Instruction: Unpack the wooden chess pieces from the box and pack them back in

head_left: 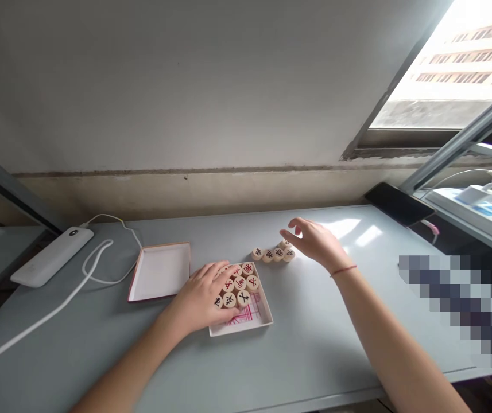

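My left hand (202, 298) lies over the left part of a shallow white box (267, 312), its fingers spread on the chess pieces inside. Those round Chinese chess pieces (240, 283) stand in rows, some with red characters and some with black; my fingers hide a few. A pink-lined sheet (250, 310) shows on the box floor. Just right of a short cluster of loose chess pieces (278, 254) on the table, my right hand (312, 238) hovers with thumb and fingers apart. Nothing shows between them. One piece at the back is partly covered by that hand.
The box lid (162, 272) lies inside up to the left. A white power bank (54, 256) with a white cable (51, 315) is at the far left. At the back right, a dark phone-like slab (398, 203) leans by the metal frame. A wall closes off the table's back.
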Demonstrator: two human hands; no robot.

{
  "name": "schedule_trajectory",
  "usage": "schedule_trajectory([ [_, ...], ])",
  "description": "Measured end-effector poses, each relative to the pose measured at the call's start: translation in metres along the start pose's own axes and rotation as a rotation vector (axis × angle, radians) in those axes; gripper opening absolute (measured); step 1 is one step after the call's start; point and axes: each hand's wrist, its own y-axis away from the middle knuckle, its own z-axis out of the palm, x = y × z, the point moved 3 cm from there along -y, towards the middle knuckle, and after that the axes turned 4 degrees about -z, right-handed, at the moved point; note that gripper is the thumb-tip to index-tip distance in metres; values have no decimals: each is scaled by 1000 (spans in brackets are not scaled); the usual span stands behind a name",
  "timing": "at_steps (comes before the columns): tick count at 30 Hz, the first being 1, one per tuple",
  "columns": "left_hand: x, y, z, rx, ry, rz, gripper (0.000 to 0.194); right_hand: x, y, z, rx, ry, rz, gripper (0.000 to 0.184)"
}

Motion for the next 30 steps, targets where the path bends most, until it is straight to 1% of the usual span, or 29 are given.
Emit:
schedule_trajectory([
  [2, 0, 0, 0, 5, 2, 1, 76, 7, -13, 4, -210, 78, 73, 42],
  [4, -1, 1, 1, 12, 2, 5, 77, 7, -21, 9, -358, 109, 86, 42],
  [6, -2, 1, 2, 22, 2, 18, 78, 3, -28, 14, -438, 133, 81, 38],
  [8, -3, 0, 1, 42, -7, 48, 80, 0, -33, 18, -487, 142, 80, 32],
  [10, -3, 0, -2, 77, -29, 81, 81, -2, -38, 20, -506, 133, 78, 25],
  [12, -3, -1, -7, 132, -48, 107, 79, -3, -39, 16, -500, 122, 78, 20],
  [13, -2, -1, -9, 169, -51, 121, 77, -4, -37, 13, -482, 109, 80, 20],
  [14, -1, 0, -12, 211, -49, 138, 74, -6, -34, 8, -435, 74, 77, 21],
  [16, 5, 0, -17, 304, -29, 176, 63, -13, -21, -4, -296, -91, 28, 23],
  [17, 9, 0, -19, 351, -13, 193, 57, -19, -12, -9, -212, -231, -32, 25],
  [18, 14, -1, -21, 393, 8, 209, 53, -27, 0, -12, -207, -385, -119, 27],
  [20, 24, -3, -22, 455, 52, 247, 49, -45, 24, -11, -331, -670, -286, 33],
  [21, 29, -5, -23, 473, 76, 265, 47, -52, 34, -9, -361, -776, -327, 34],
  [23, 38, -9, -21, 486, 130, 288, 40, -64, 49, -5, -405, -897, -382, 34],
  [25, 42, -13, -19, 476, 188, 279, 31, -69, 56, 1, -437, -968, -411, 33],
  [27, 42, -14, -16, 461, 234, 241, 27, -68, 57, 6, -473, -1016, -415, 33],
  [30, 39, -11, -13, 442, 282, 167, 23, -57, 51, 10, -451, -1074, -351, 35],
])
